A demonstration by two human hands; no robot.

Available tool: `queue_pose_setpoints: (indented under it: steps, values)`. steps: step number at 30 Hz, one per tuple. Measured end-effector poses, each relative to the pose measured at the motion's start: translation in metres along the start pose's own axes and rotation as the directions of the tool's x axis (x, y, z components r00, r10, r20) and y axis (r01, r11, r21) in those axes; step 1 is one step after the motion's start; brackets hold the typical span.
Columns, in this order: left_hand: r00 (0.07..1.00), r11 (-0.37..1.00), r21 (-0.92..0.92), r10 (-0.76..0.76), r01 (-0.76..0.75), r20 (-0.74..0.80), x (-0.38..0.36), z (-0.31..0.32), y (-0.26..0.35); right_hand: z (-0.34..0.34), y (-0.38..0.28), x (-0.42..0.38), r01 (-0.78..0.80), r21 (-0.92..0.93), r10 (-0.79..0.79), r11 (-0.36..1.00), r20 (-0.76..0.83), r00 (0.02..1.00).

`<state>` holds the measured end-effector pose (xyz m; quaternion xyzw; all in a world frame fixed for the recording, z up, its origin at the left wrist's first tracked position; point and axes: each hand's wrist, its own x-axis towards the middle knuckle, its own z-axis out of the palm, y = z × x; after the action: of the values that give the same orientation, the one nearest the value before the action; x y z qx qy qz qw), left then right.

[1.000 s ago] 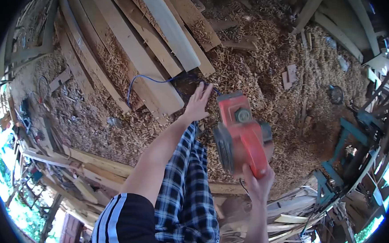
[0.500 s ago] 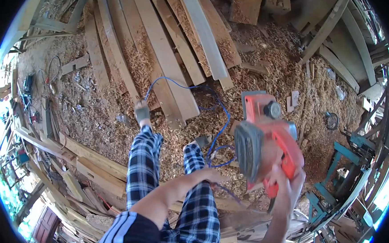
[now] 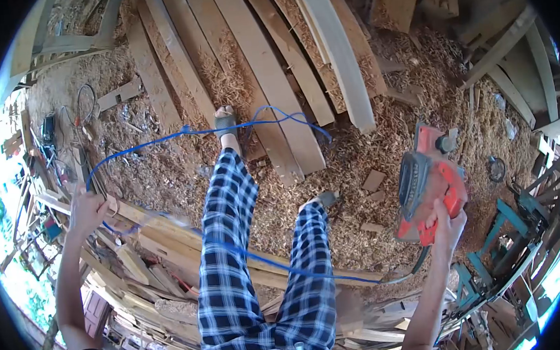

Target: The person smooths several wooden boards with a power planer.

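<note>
My right hand (image 3: 448,226) is wrapped round the rear handle of a red and grey electric hand planer (image 3: 415,183), held up off the ground to the right of my legs. Far out to the left, my left hand (image 3: 88,211) is closed on a blue power cord (image 3: 153,143). One stretch of the cord arcs over my forward foot toward the boards. Another runs from my left hand across both thighs to the dark lead under the planer. Part of that stretch is blurred.
Long wooden planks (image 3: 275,92) lie in front on a floor strewn with wood shavings (image 3: 350,164). Stacked timber (image 3: 169,246) lies at the left. Teal metal frames (image 3: 501,229) and leaning boards (image 3: 505,84) stand at the right. My feet are among the shavings.
My left hand has swung from beside my knee far out to the left, drawing the blue cord across with it. The planer has moved right in my right hand.
</note>
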<state>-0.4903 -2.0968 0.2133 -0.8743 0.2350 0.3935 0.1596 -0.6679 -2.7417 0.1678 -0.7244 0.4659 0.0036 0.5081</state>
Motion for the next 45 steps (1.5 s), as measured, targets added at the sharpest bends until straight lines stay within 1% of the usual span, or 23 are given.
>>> queue_pose_setpoints:
  steps: [2,4,5,6,8,10,12,13,15,18,19,23,25,26,28,31,34,36,37,39,40,42,45]
  values:
    - [0.952,0.902,-0.398,-0.253,0.169,-0.17,0.014,0.026,0.011,0.011,0.005,0.0,0.017,-0.143,-0.012,0.99,0.032,0.999]
    - [0.965,0.881,-0.4,-0.256,0.254,0.05,0.07,0.015,0.057,0.02,0.018,0.001,-0.036,-0.272,0.057,0.962,0.069,0.996]
    - [0.89,0.787,-0.437,-0.303,0.435,0.34,0.113,0.017,0.077,0.026,0.028,0.0,-0.047,-0.275,0.07,0.96,0.073,0.995]
    - [0.907,0.828,-0.434,-0.192,0.354,0.374,0.154,0.028,0.095,0.03,0.039,-0.002,-0.057,-0.246,0.081,0.968,0.089,0.993]
    - [0.972,0.79,-0.566,-0.17,0.233,0.163,0.233,0.06,0.141,0.041,0.054,-0.007,-0.07,-0.217,0.093,0.974,0.101,0.99]
    - [0.988,0.822,-0.553,-0.151,0.136,0.019,0.311,0.073,0.182,0.059,0.06,-0.017,-0.21,-0.095,0.218,0.973,0.083,0.973]
    - [0.967,0.876,-0.467,-0.21,0.119,-0.147,0.38,0.088,0.217,0.068,0.07,-0.025,-0.188,-0.163,0.203,0.969,0.085,0.975]
    - [0.968,0.874,-0.472,-0.203,0.111,-0.147,0.409,0.095,0.229,0.073,0.075,-0.029,-0.202,-0.181,0.215,0.962,0.053,0.975]
    - [0.841,0.793,-0.523,-0.486,0.311,-0.237,0.455,0.108,0.251,0.076,0.093,-0.036,-0.224,-0.2,0.229,0.954,0.002,0.973]
    - [0.88,0.737,-0.578,-0.47,0.35,-0.066,0.482,0.142,0.269,0.076,0.115,-0.043,-0.224,-0.232,0.214,0.947,-0.067,0.975]
    - [0.852,0.744,-0.579,-0.501,0.333,-0.154,0.474,0.145,0.275,0.078,0.115,-0.042,-0.247,-0.219,0.249,0.944,-0.021,0.968]
    - [0.989,0.857,-0.497,-0.15,0.138,0.017,0.412,0.162,0.293,0.077,0.108,-0.034,-0.326,-0.22,0.344,0.92,0.047,0.938]
    - [0.997,0.944,-0.328,0.004,0.023,0.082,0.347,0.173,0.316,0.07,0.108,-0.031,-0.234,-0.232,0.248,0.944,0.034,0.968]
    - [0.968,0.962,-0.251,0.161,-0.11,0.191,0.313,0.193,0.325,0.066,0.104,-0.03,-0.144,-0.266,0.157,0.953,0.027,0.987]
    - [0.741,0.93,-0.237,0.367,-0.281,0.561,0.23,0.162,0.349,0.061,0.083,-0.023,-0.11,-0.266,0.13,0.958,0.059,0.99]
    - [0.431,0.885,-0.394,0.465,-0.249,0.773,0.137,0.118,0.381,0.064,0.059,-0.001,0.016,-0.229,0.006,0.973,0.096,0.995]
    - [0.441,0.824,-0.562,0.532,-0.073,0.723,0.074,0.068,0.36,0.078,0.042,0.03,0.169,-0.22,-0.134,0.961,0.162,0.978]
    - [0.688,0.467,-0.879,0.606,0.099,0.399,0.044,0.042,0.332,0.095,0.035,0.052,0.288,-0.257,-0.249,0.923,0.176,0.953]
    - [0.698,0.473,-0.877,0.599,0.088,0.393,0.029,0.029,0.32,0.102,0.033,0.061,0.38,-0.316,-0.333,0.869,0.195,0.923]
    - [0.884,0.273,-0.954,0.405,0.128,0.234,0.013,0.01,0.296,0.117,0.033,0.08,0.411,-0.344,-0.358,0.844,0.207,0.91]
    - [0.886,0.272,-0.954,0.401,0.126,0.232,0.015,0.009,0.284,0.127,0.033,0.09,0.427,-0.384,-0.366,0.819,0.225,0.903]
    - [0.791,-0.333,-0.717,0.225,0.612,0.569,0.022,0.008,0.264,0.143,0.034,0.109,0.444,-0.388,-0.389,0.807,0.216,0.896]
    - [0.817,-0.559,-0.62,0.206,0.55,0.539,0.047,0.002,0.245,0.163,0.029,0.122,0.424,-0.333,-0.379,0.842,0.196,0.905]
